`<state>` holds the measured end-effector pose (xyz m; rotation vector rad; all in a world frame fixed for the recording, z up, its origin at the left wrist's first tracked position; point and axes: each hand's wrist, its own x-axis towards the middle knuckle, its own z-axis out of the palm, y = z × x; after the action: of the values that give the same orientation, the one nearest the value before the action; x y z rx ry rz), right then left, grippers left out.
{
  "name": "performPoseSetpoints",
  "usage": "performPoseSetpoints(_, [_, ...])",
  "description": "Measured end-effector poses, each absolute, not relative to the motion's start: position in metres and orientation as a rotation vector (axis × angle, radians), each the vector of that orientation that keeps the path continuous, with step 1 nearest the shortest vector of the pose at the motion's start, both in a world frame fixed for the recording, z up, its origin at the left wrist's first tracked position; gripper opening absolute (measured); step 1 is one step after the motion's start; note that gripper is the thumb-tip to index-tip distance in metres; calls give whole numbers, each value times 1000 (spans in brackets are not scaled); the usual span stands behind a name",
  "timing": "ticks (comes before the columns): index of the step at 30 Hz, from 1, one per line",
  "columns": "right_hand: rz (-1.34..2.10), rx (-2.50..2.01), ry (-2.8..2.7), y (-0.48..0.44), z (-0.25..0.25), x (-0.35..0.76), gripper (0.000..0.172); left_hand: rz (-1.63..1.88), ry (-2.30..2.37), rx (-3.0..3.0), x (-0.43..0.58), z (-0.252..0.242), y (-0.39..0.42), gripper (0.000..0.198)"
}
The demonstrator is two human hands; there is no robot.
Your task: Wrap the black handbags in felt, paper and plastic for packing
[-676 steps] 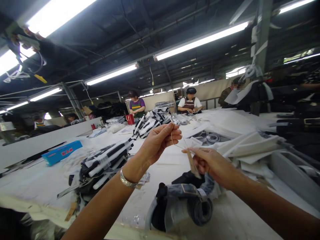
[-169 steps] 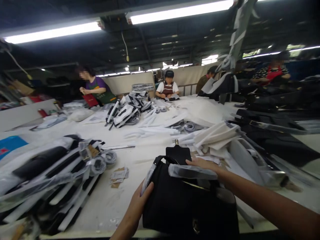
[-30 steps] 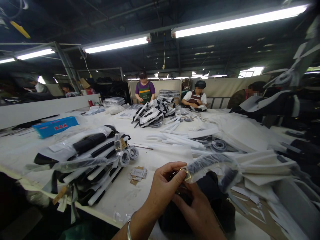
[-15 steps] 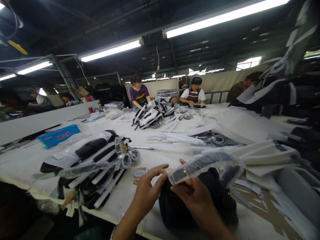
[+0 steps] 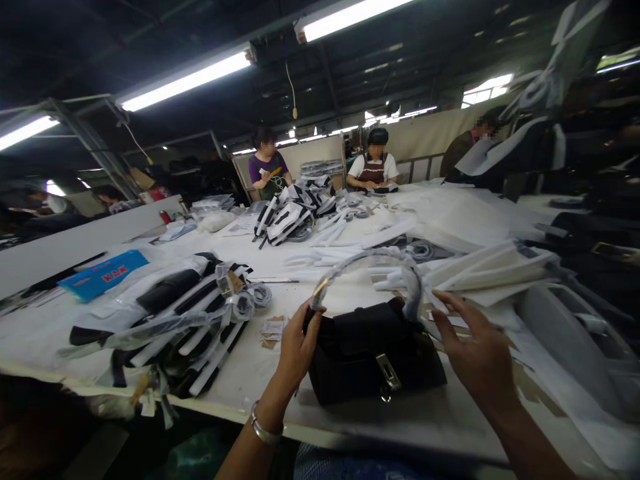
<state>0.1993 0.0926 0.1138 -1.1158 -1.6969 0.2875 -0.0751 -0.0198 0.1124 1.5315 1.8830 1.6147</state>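
A black handbag (image 5: 350, 360) stands on the worktable, its front with a metal clasp (image 5: 388, 373) towards me. Over the bag arches its handle (image 5: 370, 257), wrapped in clear plastic. My left hand (image 5: 299, 343) pinches the handle's left end at the bag's top corner; the fingertips are partly hidden. To the right of the bag, my right hand (image 5: 477, 353) is open, fingers apart, close to the handle's right end and holding nothing.
Left lie a pile of black and white straps (image 5: 200, 333) and a blue box (image 5: 103, 275). A grey bin (image 5: 565, 333) and white sheets (image 5: 493, 270) are at the right. Two co-workers sit across the table behind a heap of parts (image 5: 287, 220).
My right hand has let go of the wrapped handle and moved right. The handle now arches over the bag, whose clasp has come into view. A co-worker in purple has raised a hand.
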Motion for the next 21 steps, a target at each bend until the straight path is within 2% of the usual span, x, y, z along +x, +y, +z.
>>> performPoseSetpoints(3, [647, -1120, -1909, 125, 68, 211, 63, 1660, 1888, 1447, -82, 83, -23, 48])
performPoseSetpoints(5, [927, -1103, -2027, 137, 40, 213, 67, 1663, 1869, 1395, -81, 67, -23, 56])
performPoseSetpoints(7, [1040, -1092, -2067, 141, 26, 210, 67, 1657, 1851, 1347, -79, 56, -21, 63])
performPoseSetpoints(12, [946, -1222, -2087, 136, 44, 207, 63, 1623, 1913, 1172, -85, 56, -7, 61])
performPoseSetpoints(17, [928, -1466, -2205, 128, 69, 229, 60, 1391, 1954, 1168, -106, 55, -5, 51])
performPoseSetpoints(21, [445, -1400, -2056, 117, 84, 230, 54, 1305, 2044, 1302, -111, 56, -5, 57])
